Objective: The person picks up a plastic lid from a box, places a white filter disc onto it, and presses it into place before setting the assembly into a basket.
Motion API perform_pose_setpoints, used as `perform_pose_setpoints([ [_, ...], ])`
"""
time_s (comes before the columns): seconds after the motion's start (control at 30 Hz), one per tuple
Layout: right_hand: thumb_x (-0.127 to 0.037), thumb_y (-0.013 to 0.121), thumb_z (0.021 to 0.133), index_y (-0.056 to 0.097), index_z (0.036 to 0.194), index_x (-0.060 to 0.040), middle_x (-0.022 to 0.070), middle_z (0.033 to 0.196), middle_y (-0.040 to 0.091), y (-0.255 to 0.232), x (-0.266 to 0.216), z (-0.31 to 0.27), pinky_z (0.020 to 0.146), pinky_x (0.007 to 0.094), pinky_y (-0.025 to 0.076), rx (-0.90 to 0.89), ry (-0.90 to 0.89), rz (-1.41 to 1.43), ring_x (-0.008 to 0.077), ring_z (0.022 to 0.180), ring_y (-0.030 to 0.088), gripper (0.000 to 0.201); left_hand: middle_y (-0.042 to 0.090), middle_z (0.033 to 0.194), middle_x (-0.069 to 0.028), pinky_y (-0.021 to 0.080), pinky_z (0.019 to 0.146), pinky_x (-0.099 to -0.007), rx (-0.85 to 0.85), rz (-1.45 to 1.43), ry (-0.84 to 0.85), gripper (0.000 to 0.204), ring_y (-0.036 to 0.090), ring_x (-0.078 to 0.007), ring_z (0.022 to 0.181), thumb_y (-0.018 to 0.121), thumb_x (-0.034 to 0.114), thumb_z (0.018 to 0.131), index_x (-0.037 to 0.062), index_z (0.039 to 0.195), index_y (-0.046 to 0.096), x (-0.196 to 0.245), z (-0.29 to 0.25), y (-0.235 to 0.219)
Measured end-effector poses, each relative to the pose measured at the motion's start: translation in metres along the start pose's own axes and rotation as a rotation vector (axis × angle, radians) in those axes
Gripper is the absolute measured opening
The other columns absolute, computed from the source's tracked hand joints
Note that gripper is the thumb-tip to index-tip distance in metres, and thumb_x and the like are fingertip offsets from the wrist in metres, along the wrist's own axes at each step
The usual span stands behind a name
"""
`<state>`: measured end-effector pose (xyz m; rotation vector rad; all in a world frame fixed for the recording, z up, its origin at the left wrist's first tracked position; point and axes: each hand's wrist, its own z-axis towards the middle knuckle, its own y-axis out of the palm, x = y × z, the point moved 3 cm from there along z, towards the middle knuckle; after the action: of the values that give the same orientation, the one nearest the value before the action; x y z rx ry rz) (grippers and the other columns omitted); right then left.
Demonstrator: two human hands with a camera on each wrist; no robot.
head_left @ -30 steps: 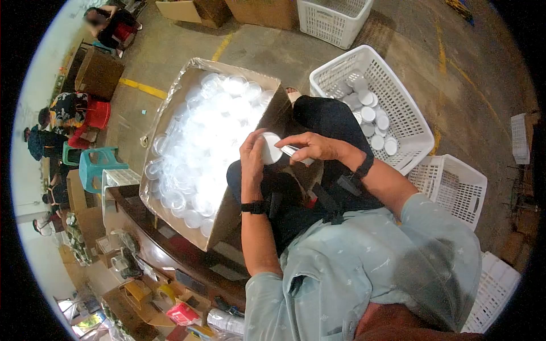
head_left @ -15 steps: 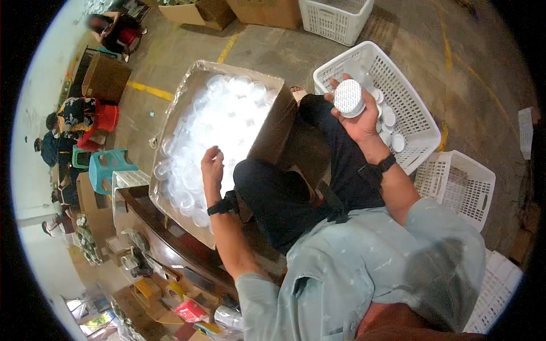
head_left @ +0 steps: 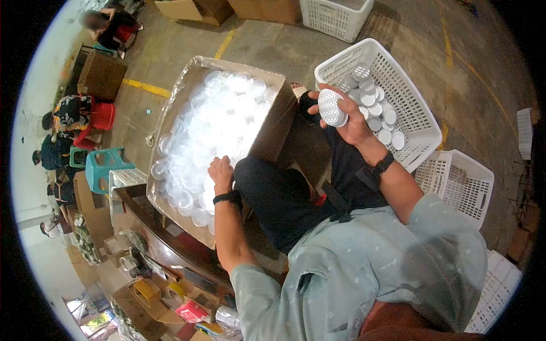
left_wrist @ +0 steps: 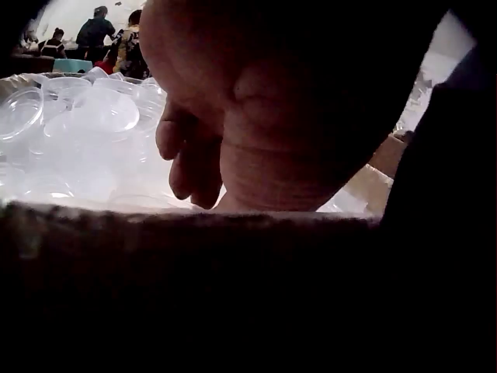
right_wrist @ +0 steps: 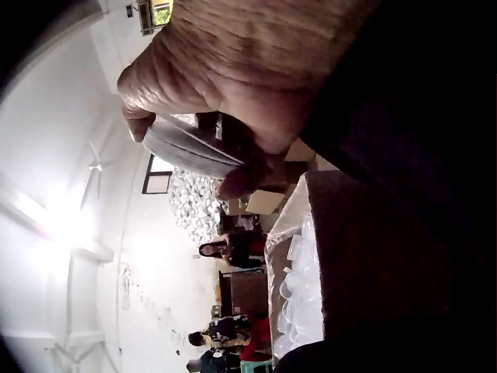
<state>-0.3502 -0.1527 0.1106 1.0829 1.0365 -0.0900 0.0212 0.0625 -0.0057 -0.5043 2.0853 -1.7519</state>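
Note:
My right hand (head_left: 355, 126) grips a short stack of round white lids (head_left: 331, 107) beside the white basket, the top one patterned with grey print. Seen from the right wrist, the stack's edges (right_wrist: 190, 149) show as layered rims between thumb and fingers. My left hand (head_left: 222, 172) is over the near part of a large cardboard box (head_left: 270, 122) full of clear plastic cups (head_left: 187, 136). In the left wrist view its fingers (left_wrist: 186, 167) hang loosely curled past the box rim among the cups, with nothing visible in them; the fingertips are partly hidden.
A white perforated basket (head_left: 418, 116) with loose white lids (head_left: 375, 109) stands by my right knee. Another white crate (head_left: 463, 182) sits behind it. A dark wooden table (head_left: 165, 233) lies left of the box. A blue stool (head_left: 105, 167) and seated people are farther left.
Both hands were together over my lap with the lids; they then parted. The right hand carried the stack toward the basket and turned it slightly left; the left hand went to the cup box.

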Motion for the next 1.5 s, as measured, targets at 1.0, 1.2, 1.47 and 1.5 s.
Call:
perform_pose_setpoints([
  [1.0,-0.039,0.052,0.1,0.033,0.148,0.0087,0.0196,0.127,0.061,0.0,0.021,-0.005,0.068,0.0337,0.059,-0.085,0.224,-0.02,0.03,0.104,0.068,0.071,0.059,0.119,-0.0227,0.049,0.089,-0.0538,0.055,-0.085,-0.146,0.046,0.058,-0.0445,0.107,0.067,0.019,0.08,0.0128,0.125,0.059,-0.027,-0.037,-0.001],
  [1.2,-0.039,0.054,0.098,0.035,0.148,0.0092,0.0193,0.126,0.062,0.003,0.017,-0.005,0.067,0.0324,0.059,-0.105,0.209,-0.059,0.028,0.103,0.068,0.072,0.062,0.111,-0.0193,0.048,0.086,-0.055,-0.005,-0.091,-0.143,0.042,0.06,-0.0417,0.105,0.07,0.021,0.083,0.0112,0.122,0.056,-0.037,-0.034,0.01],
  [1.47,-0.037,0.062,0.093,0.034,0.148,0.0104,0.0198,0.13,0.059,0.003,0.018,-0.004,0.069,0.0308,0.059,-0.089,0.238,-0.083,0.0265,0.106,0.067,0.078,0.066,0.095,-0.0175,0.05,0.075,-0.0475,0.128,-0.123,-0.008,0.029,0.063,-0.0389,0.092,0.071,0.021,0.084,0.007,0.105,0.057,-0.053,-0.04,0.024],
  [1.5,-0.037,0.063,0.092,0.034,0.148,0.0104,0.02,0.131,0.058,0.003,0.018,-0.004,0.07,0.0307,0.059,-0.093,0.236,-0.077,0.0262,0.107,0.066,0.079,0.065,0.092,-0.0183,0.049,0.074,-0.0483,0.124,-0.11,0.006,0.024,0.063,-0.0396,0.089,0.069,0.02,0.084,0.0062,0.099,0.058,-0.058,-0.042,0.026],
])
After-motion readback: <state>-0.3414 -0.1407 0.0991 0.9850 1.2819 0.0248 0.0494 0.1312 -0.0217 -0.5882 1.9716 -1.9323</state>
